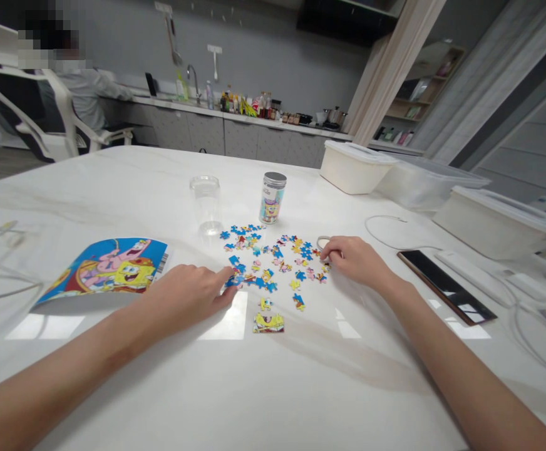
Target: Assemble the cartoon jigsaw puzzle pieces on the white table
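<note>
My left hand (195, 291) reaches in from the left, its thumb and index finger closed at a blue puzzle piece (235, 280) on the near left side of the loose pile. On the pile's right side, my right hand (357, 260) rests with curled fingers pressed together. Puzzle pieces (321, 277) lie just under its fingertips; what they hold, if anything, is hidden. Loose puzzle pieces (257, 250), mostly blue, yellow and pink, are spread between the hands. Nearer to me lie a small joined yellow block (268, 323), a single yellow piece (265, 304) and a blue-brown piece (298, 302).
Behind the pieces stand a clear jar (206, 203) and a silver-lidded puzzle can (272, 199). A curled picture sheet (113, 266) lies left, a dark phone (444, 285) and cables right. Lidded bins (355, 169) line the far right edge. Someone sits on a white chair (61, 113) beyond the table.
</note>
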The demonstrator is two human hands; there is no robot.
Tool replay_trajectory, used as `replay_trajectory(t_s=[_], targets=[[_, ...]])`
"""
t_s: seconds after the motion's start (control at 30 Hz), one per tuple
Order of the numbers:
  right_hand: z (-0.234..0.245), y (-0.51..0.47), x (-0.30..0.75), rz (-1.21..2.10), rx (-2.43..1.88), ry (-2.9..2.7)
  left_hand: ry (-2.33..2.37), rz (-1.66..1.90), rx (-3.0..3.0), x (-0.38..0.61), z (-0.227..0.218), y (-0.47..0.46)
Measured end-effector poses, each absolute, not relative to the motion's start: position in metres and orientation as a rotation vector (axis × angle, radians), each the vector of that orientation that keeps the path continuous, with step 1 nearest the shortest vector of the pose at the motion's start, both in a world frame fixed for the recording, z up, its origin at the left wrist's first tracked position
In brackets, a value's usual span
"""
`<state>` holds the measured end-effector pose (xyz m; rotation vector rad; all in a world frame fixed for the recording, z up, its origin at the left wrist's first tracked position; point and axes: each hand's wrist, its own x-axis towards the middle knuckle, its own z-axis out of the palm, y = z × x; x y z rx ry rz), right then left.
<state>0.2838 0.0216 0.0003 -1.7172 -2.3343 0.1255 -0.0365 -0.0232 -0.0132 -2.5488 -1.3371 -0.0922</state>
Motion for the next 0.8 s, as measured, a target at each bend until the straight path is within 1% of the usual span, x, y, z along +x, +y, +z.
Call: replay_trajectory(t_s=[0.13,0.47,0.67,0.8], targets=[[-0.0002,0.0219,0.2841,0.135,-1.719,-2.33,-1.293,-0.198,-2.619,-0.0397,-0.0179,-0.0248],[0.0005,0.0212,0.2834,0.136,-1.724,-2.345,-1.359,-0.066,-2.595,-0.0365,-0.0157,-0.0267],[0.0001,0.0217,0.2837,0.139,-1.734,-2.348,-1.408,-0.148,-2.667,-0.0392,-0.0203,-0.0247],[0.0003,0.0215,0.2835,0.141,-1.742,-2.345,-1.451,-0.107,-2.637,-0.0424,-0.0186,-0.0238]])
